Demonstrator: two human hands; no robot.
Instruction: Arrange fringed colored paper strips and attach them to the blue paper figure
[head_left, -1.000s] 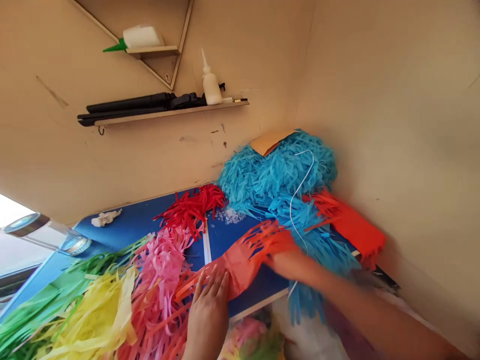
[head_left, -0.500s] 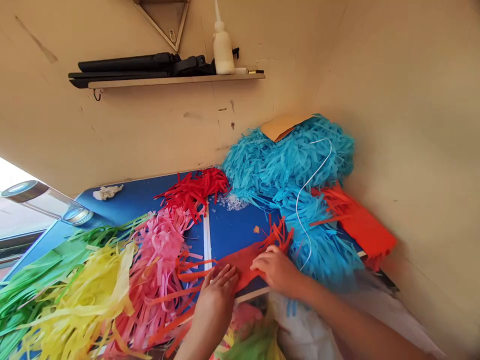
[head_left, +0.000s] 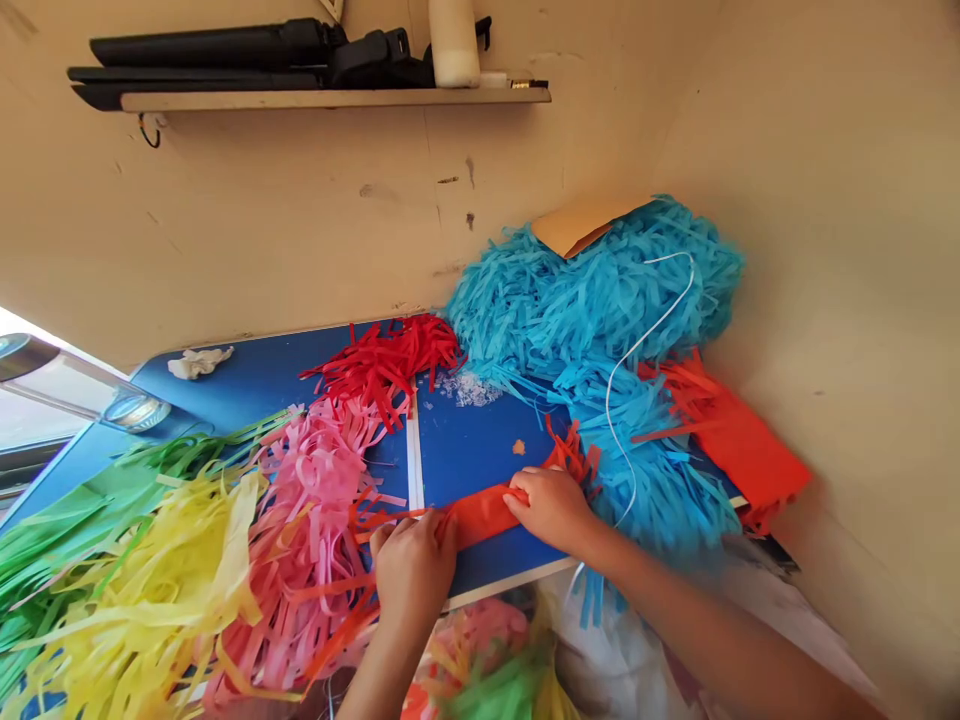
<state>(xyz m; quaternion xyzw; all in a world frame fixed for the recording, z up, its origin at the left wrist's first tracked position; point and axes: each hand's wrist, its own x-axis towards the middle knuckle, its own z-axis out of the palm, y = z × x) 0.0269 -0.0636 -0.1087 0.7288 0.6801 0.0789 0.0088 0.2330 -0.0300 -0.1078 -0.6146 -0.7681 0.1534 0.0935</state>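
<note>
Between my hands stretches a folded strip of orange tissue paper (head_left: 481,515) with fringed ends, just above the front of the blue table (head_left: 480,440). My left hand (head_left: 416,565) is closed on its left end, and cut orange strands trail out beside that hand. Closed on the right end, my right hand (head_left: 551,510) has an orange fringe (head_left: 574,455) showing behind it. Pink fringed paper (head_left: 322,510) lies just left of my left hand. Light-blue fringed paper (head_left: 645,460) lies to the right of my right hand, a white cord (head_left: 619,400) across it.
Yellow (head_left: 157,590) and green fringes (head_left: 97,540) cover the table's left side, near a glass jar (head_left: 135,410). Red fringe (head_left: 390,360) and a big blue pile (head_left: 592,290) sit at the back. Another orange bundle (head_left: 742,440) lies right. A shelf (head_left: 337,98) hangs above.
My hands have gone from pressing flat on the orange paper to gripping its two ends. The strip is now narrower and slightly lifted. The camera view has tilted down.
</note>
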